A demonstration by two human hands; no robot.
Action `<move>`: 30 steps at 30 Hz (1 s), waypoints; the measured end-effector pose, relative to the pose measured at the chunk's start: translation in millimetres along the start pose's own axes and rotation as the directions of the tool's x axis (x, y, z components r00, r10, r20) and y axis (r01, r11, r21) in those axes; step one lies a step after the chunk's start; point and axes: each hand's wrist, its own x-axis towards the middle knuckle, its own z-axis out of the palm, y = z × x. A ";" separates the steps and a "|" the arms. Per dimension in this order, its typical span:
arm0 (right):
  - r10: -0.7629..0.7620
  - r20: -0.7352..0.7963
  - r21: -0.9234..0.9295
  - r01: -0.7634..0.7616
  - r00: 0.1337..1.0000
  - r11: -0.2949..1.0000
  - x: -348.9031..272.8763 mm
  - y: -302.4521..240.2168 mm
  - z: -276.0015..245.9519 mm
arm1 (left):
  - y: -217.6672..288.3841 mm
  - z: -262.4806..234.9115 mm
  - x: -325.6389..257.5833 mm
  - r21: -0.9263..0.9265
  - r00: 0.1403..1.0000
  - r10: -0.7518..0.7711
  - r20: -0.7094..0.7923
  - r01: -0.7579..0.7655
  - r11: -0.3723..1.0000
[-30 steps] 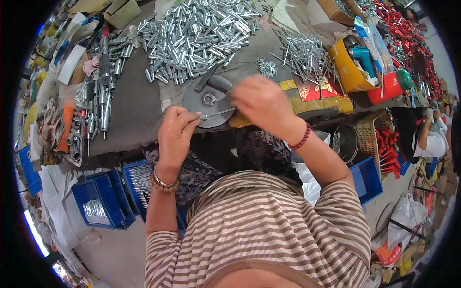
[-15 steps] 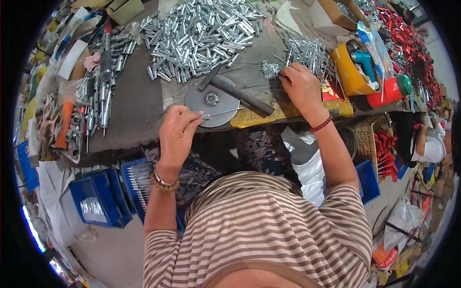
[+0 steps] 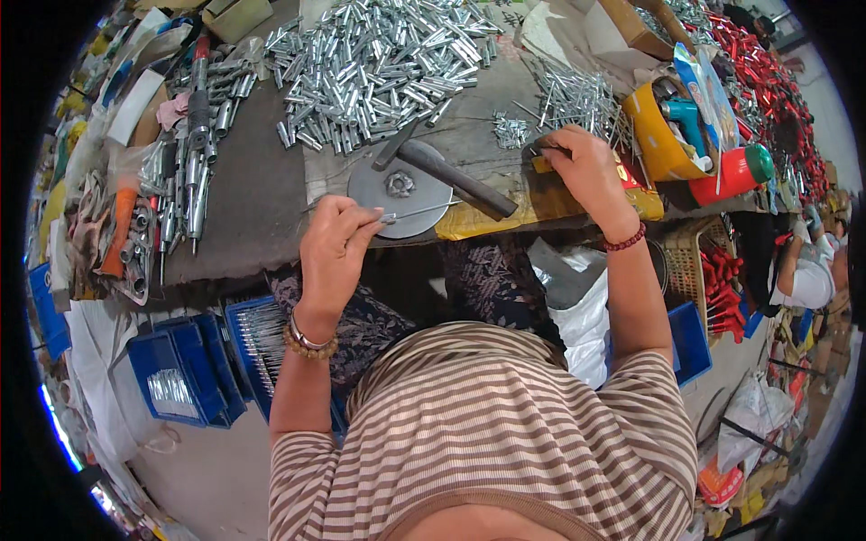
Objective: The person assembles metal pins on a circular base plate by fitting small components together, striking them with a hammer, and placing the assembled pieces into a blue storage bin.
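Brown striped top (image 3: 487, 406), dark floral trousers (image 3: 478, 279), tan beaded bracelet (image 3: 311, 350), maroon bracelet (image 3: 626, 239)

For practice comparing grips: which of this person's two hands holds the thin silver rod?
The left hand, nearer the round grey disc, pinches the rod near one end; the right hand is clear of it.

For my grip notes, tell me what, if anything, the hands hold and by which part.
The left hand pinches a thin metal rod by its left end. Whether the right hand holds anything cannot be told.
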 end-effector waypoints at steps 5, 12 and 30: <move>0.007 0.007 -0.157 -0.006 1.000 0.988 5.2 -11.5 7.7 | 0.4 0.6 0.6 0.005 1.000 0.015 -0.001 -0.015 1.000; -0.063 -0.092 -0.271 0.036 0.994 0.962 8.8 -21.2 18.4 | -1.8 -0.1 -0.3 0.007 1.000 0.011 -0.002 -0.011 1.000; -0.311 0.062 0.583 0.219 0.948 0.783 9.4 -157.2 81.6 | -2.2 -1.3 -2.6 0.138 0.995 0.090 -0.034 -0.085 0.987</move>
